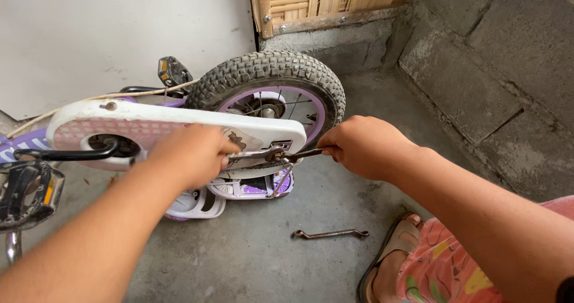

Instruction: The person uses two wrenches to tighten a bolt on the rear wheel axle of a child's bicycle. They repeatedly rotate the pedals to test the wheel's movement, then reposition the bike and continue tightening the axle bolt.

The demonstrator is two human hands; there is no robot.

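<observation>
Evidently both hands met at the rear axle nut (276,155): right hand (359,144) clamped a wrench (302,153) lying horizontally, left hand (194,153) gripped another wrench opposite.

1. I see a grey concrete floor (263,261), stained and rough, running to a block wall
2. A small purple bicycle (179,129) lies on its side on it
3. A thin metal wrench (330,234) lies flat on it, near a sandalled foot (391,261)
</observation>
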